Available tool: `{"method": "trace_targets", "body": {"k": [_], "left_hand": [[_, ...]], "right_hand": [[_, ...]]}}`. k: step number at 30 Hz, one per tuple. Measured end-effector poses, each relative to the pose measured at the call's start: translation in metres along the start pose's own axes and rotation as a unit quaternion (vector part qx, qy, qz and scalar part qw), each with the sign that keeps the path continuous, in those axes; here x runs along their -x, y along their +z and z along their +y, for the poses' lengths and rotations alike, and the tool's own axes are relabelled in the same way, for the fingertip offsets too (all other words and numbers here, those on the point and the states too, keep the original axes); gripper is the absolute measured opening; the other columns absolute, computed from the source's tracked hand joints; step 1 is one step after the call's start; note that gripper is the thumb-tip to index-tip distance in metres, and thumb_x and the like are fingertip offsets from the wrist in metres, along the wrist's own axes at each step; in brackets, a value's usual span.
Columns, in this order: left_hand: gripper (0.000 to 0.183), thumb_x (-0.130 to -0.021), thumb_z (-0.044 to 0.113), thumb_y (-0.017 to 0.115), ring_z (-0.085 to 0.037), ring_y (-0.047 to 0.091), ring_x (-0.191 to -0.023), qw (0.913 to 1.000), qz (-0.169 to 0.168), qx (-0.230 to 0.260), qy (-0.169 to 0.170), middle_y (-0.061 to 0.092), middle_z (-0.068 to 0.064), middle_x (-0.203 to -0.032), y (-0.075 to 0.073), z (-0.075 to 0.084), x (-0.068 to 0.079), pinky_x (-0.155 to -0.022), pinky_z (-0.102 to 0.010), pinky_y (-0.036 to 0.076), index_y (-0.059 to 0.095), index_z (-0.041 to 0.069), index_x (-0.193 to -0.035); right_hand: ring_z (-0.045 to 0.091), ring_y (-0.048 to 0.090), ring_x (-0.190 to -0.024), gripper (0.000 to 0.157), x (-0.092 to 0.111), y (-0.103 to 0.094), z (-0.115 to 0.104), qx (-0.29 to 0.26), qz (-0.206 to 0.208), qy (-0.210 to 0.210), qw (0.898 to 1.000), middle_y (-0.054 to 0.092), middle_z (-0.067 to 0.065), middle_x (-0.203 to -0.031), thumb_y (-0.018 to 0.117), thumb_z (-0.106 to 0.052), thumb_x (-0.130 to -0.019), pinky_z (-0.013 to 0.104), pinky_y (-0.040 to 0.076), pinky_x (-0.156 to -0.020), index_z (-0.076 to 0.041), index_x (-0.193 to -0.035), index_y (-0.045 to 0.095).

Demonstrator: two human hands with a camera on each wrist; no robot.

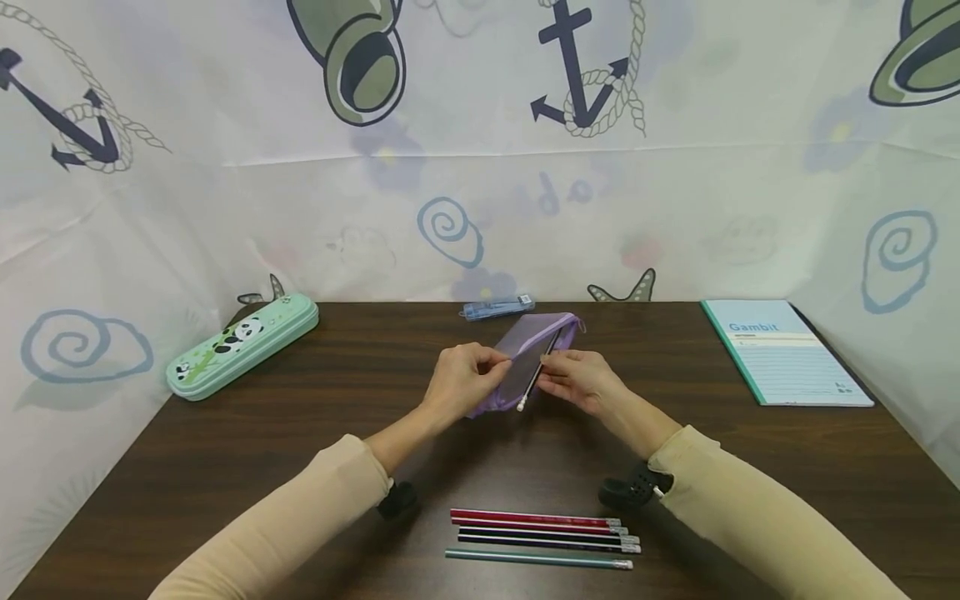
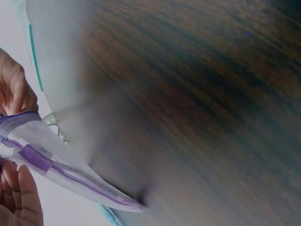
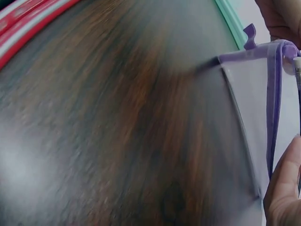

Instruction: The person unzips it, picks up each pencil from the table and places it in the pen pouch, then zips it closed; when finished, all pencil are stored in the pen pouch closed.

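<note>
A purple-edged mesh pencil pouch is held up over the table's middle, its zippered side towards me. My left hand pinches the pouch's near edge between thumb and fingers. In my right hand is a dark pencil, tilted across the pouch opening with its white eraser end pointing down towards me. The right wrist view shows the pencil's eraser end beside the purple zipper band. The pouch tapers to a corner near the tabletop in the left wrist view.
Several pencils, red, black and teal, lie in a row near the front. A green panda pencil case sits at the left, a notebook at the right. Behind the pouch is a small blue item, close to the printed curtain.
</note>
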State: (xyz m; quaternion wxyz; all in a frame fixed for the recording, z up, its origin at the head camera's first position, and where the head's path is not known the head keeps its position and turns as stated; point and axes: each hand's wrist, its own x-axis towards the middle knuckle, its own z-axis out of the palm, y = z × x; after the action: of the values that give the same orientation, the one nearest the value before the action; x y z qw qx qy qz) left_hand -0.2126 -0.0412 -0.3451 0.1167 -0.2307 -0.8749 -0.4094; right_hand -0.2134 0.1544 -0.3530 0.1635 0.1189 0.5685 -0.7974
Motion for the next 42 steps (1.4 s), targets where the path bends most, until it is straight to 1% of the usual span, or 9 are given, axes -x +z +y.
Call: {"method": "trace_targets", "body": {"k": [10,15,22,25,28,32,36,39,42], "left_hand": [[0.008,-0.083,0.013,0.070,-0.005,0.049,-0.058,0.9999,-0.009,-0.004,0.006,0.068,0.000,-0.072,0.001,0.002,0.001,-0.050,-0.018,0.039,0.077,0.009,-0.084],[0.008,-0.082,0.012,0.069,-0.005,0.049,-0.057,0.9998,-0.012,0.002,0.015,0.069,-0.001,-0.072,0.002,0.004,0.002,-0.049,-0.018,0.038,0.076,0.007,-0.083],[0.009,-0.083,0.012,0.070,-0.005,0.048,-0.055,0.9999,-0.013,0.002,-0.004,0.070,-0.001,-0.073,0.004,0.003,0.002,-0.048,-0.018,0.038,0.076,0.007,-0.084],[0.009,-0.083,0.012,0.070,-0.004,0.049,-0.056,0.9998,-0.019,0.005,-0.003,0.071,-0.002,-0.075,0.005,0.005,0.002,-0.049,-0.018,0.040,0.076,0.007,-0.085],[0.010,-0.083,0.013,0.069,-0.005,0.050,-0.057,0.9997,-0.021,0.009,0.008,0.070,-0.003,-0.075,0.006,0.007,0.002,-0.050,-0.019,0.041,0.076,0.006,-0.085],[0.010,-0.083,0.013,0.069,-0.006,0.050,-0.059,0.9998,-0.017,0.005,0.012,0.070,-0.002,-0.074,0.005,0.007,0.001,-0.051,-0.019,0.040,0.076,0.007,-0.085],[0.009,-0.083,0.012,0.069,-0.005,0.050,-0.059,0.9998,-0.017,-0.002,0.005,0.070,-0.003,-0.075,0.004,0.005,0.002,-0.052,-0.019,0.041,0.076,0.007,-0.085],[0.010,-0.084,0.013,0.069,-0.005,0.049,-0.058,0.9999,-0.014,-0.007,0.001,0.070,-0.002,-0.074,0.003,0.003,0.002,-0.051,-0.019,0.040,0.076,0.008,-0.086],[0.009,-0.083,0.014,0.069,-0.005,0.048,-0.056,0.9999,-0.007,-0.007,-0.004,0.070,0.000,-0.072,0.002,0.002,0.002,-0.049,-0.019,0.038,0.076,0.009,-0.086]], "right_hand": [[0.011,0.063,-0.058,0.006,-0.004,0.013,0.004,0.003,0.060,-0.009,0.998,0.055,0.005,-0.071,0.054,0.002,-0.091,0.021,0.054,-0.060,0.001,-0.092,0.048],[0.013,0.064,-0.058,0.004,-0.006,0.014,0.006,0.006,0.058,0.005,0.998,0.056,0.007,-0.070,0.053,0.002,-0.091,0.021,0.054,-0.060,0.001,-0.090,0.049],[0.014,0.065,-0.057,0.005,-0.007,0.015,0.009,0.004,0.060,0.010,0.998,0.055,0.007,-0.070,0.053,0.002,-0.092,0.022,0.054,-0.059,0.002,-0.091,0.049],[0.014,0.065,-0.056,0.005,-0.010,0.016,0.011,0.003,0.059,0.011,0.998,0.058,0.007,-0.067,0.053,0.002,-0.092,0.022,0.054,-0.058,0.002,-0.090,0.048],[0.014,0.065,-0.056,0.004,-0.012,0.017,0.014,-0.002,0.051,0.011,0.999,0.060,0.008,-0.066,0.052,0.003,-0.092,0.022,0.054,-0.058,0.006,-0.094,0.050],[0.013,0.065,-0.058,0.024,-0.012,0.018,0.014,-0.002,0.036,0.015,0.999,0.062,0.007,-0.070,0.048,0.003,-0.094,0.022,0.054,-0.059,0.013,-0.116,0.048],[0.012,0.066,-0.069,0.040,-0.009,0.014,0.013,0.005,-0.002,0.008,1.000,0.066,0.012,-0.085,0.042,0.003,-0.097,0.022,0.054,-0.067,0.017,-0.133,0.036],[0.012,0.066,-0.076,0.041,-0.003,0.008,0.011,0.017,-0.027,0.001,0.999,0.065,0.015,-0.094,0.040,0.002,-0.098,0.023,0.054,-0.072,0.018,-0.136,0.032],[0.013,0.066,-0.074,0.037,0.008,0.000,0.011,0.051,-0.047,0.001,0.998,0.065,0.011,-0.089,0.043,0.000,-0.098,0.025,0.055,-0.072,0.016,-0.130,0.039]]}}
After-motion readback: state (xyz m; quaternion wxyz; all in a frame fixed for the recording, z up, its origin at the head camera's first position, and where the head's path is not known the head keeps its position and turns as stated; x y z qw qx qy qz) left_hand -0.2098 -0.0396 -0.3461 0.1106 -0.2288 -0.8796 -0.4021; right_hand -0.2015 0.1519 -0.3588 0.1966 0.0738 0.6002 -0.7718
